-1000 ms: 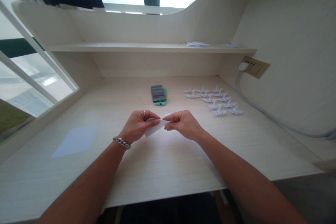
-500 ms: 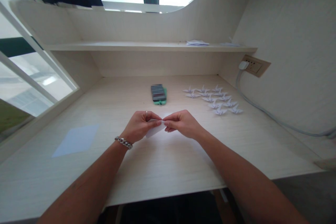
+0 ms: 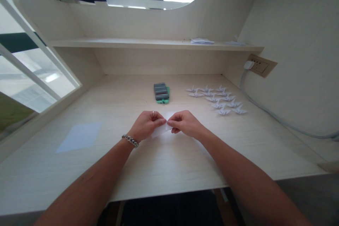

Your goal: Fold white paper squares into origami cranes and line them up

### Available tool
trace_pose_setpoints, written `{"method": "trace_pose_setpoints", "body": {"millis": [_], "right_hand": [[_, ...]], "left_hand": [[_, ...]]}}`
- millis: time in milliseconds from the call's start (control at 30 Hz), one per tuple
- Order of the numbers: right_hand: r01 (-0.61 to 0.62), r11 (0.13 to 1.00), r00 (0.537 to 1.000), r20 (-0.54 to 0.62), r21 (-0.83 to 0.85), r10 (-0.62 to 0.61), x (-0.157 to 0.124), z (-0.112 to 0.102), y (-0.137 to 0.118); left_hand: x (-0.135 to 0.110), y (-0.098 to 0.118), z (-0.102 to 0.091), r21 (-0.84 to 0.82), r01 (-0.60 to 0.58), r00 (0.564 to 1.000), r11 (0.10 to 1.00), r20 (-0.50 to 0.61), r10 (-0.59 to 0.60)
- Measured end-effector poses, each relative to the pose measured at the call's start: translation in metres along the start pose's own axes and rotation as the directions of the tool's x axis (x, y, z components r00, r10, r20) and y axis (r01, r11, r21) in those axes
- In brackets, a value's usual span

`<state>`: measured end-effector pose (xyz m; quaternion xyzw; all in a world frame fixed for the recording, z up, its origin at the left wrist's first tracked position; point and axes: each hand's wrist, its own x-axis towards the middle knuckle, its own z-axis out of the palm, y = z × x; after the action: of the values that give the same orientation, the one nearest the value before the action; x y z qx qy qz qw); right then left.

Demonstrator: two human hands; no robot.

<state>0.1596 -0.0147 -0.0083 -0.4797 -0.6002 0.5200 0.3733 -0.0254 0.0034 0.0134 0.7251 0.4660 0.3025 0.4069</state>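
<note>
Between my hands, just above the middle of the desk, is a small piece of white paper (image 3: 159,131). My left hand (image 3: 147,125) pinches it with thumb and forefinger; a ring and a chain bracelet are on that side. My right hand (image 3: 184,123) grips the paper's other side, its fingertips almost touching those of the left. The fingers partly cover the paper, so its folds are hard to make out. Beyond the hands, toward the right, several white folded paper cranes (image 3: 212,99) stand in loose rows.
A dark and green blurred object (image 3: 162,93) lies behind my hands. On the left of the desk (image 3: 127,95) rests a flat white sheet (image 3: 79,137). Folded papers (image 3: 202,41) sit on the shelf (image 3: 145,43). A grey cable (image 3: 278,118) runs along the right from a wall socket (image 3: 262,65).
The view has shifted slightly. Both hands still pinch the paper at nearly the same spot, with the left fingers moved a little along its edge.
</note>
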Motion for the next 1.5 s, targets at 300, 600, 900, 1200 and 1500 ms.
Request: {"method": "trace_pose_setpoints", "body": {"millis": [300,600,900,1200,1500], "right_hand": [[0.002,0.997,1.0,-0.03,0.074,0.0,-0.001,-0.002,-0.006],[0.044,0.999,0.999,-0.013,0.007,-0.044,0.0,-0.001,-0.001],[0.212,0.949,0.974,-0.024,-0.232,-0.223,-0.001,0.002,-0.003],[0.122,0.991,0.991,-0.041,-0.051,-0.124,-0.002,-0.021,-0.006],[0.184,0.983,0.981,-0.066,-0.004,-0.184,-0.001,-0.018,-0.009]], "left_hand": [[0.001,-0.002,-0.007,-0.327,0.084,0.995,0.941,-0.031,-0.099],[-0.002,0.005,-0.003,-0.056,0.015,1.0,0.998,0.011,-0.014],[-0.001,0.003,0.005,0.0,-0.042,0.999,0.999,0.009,0.042],[0.002,0.0,-0.023,-0.243,0.05,0.97,0.969,-0.219,-0.105],[0.001,-0.002,-0.019,-0.166,-0.026,0.985,0.986,-0.172,-0.003]]}}
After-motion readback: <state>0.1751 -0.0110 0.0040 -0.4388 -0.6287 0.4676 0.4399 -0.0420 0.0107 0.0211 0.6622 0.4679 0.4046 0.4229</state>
